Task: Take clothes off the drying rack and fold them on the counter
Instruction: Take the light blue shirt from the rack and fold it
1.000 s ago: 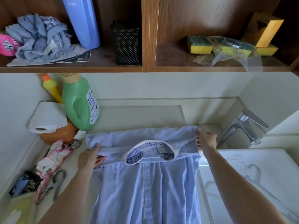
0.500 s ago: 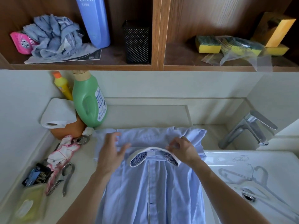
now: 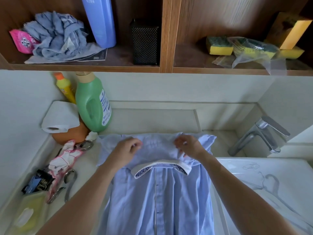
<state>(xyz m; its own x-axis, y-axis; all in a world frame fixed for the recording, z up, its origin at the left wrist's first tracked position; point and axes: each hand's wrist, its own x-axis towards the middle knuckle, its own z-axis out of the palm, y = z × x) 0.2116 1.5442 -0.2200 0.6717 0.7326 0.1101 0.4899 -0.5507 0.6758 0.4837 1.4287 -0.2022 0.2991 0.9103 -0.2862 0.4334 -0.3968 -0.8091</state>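
change since a second ago: my left hand was out at the shirt's shoulder edge and has come inward; it now sits above the collar, fingers curled down and pinching the cloth; shirt lies front-up on the counter, buttoned placket toward me, top band folded back beyond the collar, right edge overhanging the sink; right hand came in from the other shoulder the same way and pinches a bunched fold just right of the collar; hands near each other but not touching; my read: shoulders are squared, i'm tidying the collar zone, sleeve and body folds not yet done, so early in this garment; hanger lies in the sink, so the shirt is off it; text, left to right: pink packet has print, too blurred to read; green bottle label is small print, unreadable; blue bottle lettering is cropped at the top edge; sink carries a faint stamp, can't read it.
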